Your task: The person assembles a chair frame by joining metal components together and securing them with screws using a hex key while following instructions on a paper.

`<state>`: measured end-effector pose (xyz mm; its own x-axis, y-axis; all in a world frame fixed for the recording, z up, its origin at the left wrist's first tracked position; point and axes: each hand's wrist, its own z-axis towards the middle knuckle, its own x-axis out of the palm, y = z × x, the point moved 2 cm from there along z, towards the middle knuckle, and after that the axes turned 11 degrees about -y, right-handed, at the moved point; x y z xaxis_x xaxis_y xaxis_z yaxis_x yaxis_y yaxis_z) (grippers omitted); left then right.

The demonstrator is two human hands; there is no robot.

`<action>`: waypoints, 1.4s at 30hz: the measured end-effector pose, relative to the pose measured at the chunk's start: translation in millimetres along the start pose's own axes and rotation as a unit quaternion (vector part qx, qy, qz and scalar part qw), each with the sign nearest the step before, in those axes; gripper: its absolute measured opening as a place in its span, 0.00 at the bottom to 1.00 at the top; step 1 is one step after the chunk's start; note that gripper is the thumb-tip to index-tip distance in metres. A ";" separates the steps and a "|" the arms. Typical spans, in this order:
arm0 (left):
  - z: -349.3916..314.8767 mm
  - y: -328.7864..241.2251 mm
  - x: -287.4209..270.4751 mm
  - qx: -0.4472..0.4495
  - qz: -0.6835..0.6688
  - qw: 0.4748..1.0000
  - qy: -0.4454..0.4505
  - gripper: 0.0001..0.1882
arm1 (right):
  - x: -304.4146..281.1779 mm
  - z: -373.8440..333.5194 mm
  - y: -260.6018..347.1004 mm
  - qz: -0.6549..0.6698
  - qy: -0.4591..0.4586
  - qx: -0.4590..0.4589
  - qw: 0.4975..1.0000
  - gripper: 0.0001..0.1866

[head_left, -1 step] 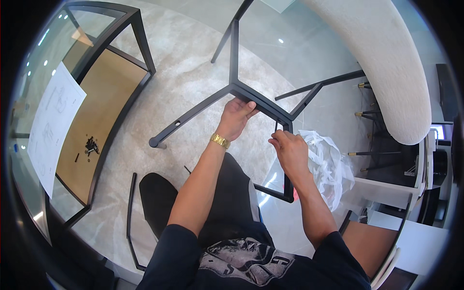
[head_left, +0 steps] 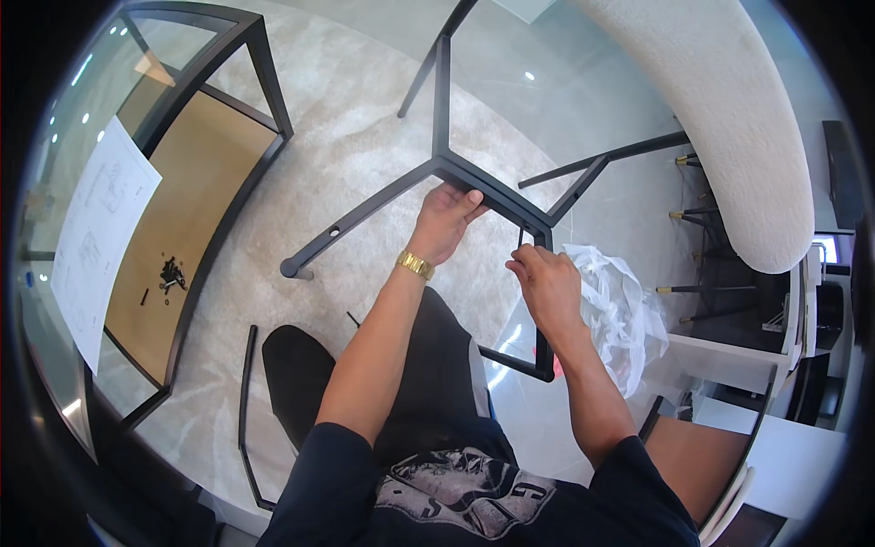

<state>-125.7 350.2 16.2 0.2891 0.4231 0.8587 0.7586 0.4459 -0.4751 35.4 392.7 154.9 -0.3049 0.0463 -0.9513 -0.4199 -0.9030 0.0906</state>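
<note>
A black metal frame (head_left: 488, 187) with angled legs stands before me. My left hand (head_left: 445, 221) is closed around its middle crossbar, thumb on top and fingers underneath. Just to the right, my right hand (head_left: 549, 284) is closed, its fingers pinching a thin dark rod that looks like a hex key (head_left: 520, 239). The rod's upper end reaches the underside of the bar near the frame's corner. Whether it sits in a bolt is hidden. One frame leg (head_left: 351, 223), with a round hole in it, slants down to the left.
At left, a glass-topped table with a wooden shelf (head_left: 214, 146) bears a printed sheet (head_left: 105, 228); several black bolts (head_left: 171, 273) show there. Clear plastic wrapping (head_left: 620, 314) lies right of my hand. A cream cushioned piece (head_left: 738, 118) stands far right. A bent black bar (head_left: 244, 410) lies near my knee.
</note>
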 end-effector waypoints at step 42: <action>-1.3 1.1 -0.9 0.006 -0.017 1.000 0.010 0.10 | 6.8 8.9 -11.3 0.023 -0.110 -0.005 0.994 0.12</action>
<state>-124.3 349.3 15.2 0.2752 0.3928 0.8775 0.7606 0.4694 -0.4486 30.4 407.0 150.1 -0.5040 0.0958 -0.8584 -0.3932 -0.9103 0.1292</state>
